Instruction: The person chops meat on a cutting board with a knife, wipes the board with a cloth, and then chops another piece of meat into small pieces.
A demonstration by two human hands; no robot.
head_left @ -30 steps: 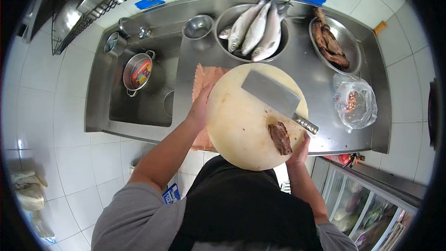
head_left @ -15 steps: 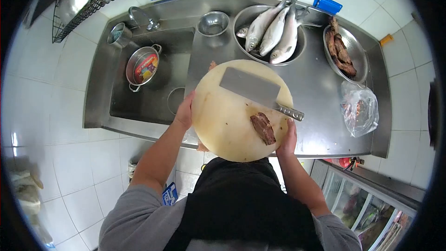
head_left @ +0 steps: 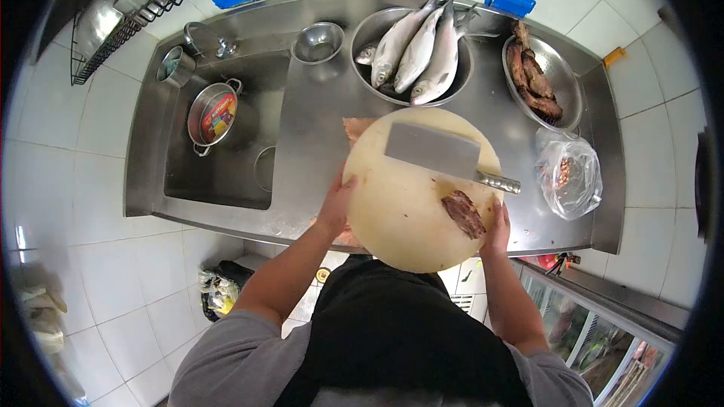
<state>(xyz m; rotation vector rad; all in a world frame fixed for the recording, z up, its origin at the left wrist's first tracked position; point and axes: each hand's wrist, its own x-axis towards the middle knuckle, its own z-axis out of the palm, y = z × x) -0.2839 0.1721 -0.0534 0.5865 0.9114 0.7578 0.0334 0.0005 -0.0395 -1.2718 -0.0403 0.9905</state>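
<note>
A round, pale cutting board (head_left: 385, 211) is held between my two hands over the front of the steel counter. My left hand (head_left: 337, 203) grips its left edge, and my right hand (head_left: 496, 232) has hold of the right edge. On the board lies a cleaver (head_left: 434, 149), its metal handle (head_left: 499, 182) sticking out past the right rim. Below the blade rests a dark brown piece of cooked meat (head_left: 463, 214), close to my right hand. Part of a pinkish-brown cloth (head_left: 357, 130) shows on the counter from under the board.
Behind the board stands a large bowl (head_left: 360, 68) of whole fish (head_left: 436, 79). At right are a metal bowl (head_left: 573, 102) of dark meat pieces (head_left: 537, 79) and a clear plastic bag (head_left: 577, 188). A small bowl (head_left: 318, 43) sits beside the sink (head_left: 219, 173), which holds a two-handled pot (head_left: 197, 119).
The board, with the cleaver and meat on it, has moved to the right in both hands. More of the cloth shows at its left. The camera view has shifted slightly.
</note>
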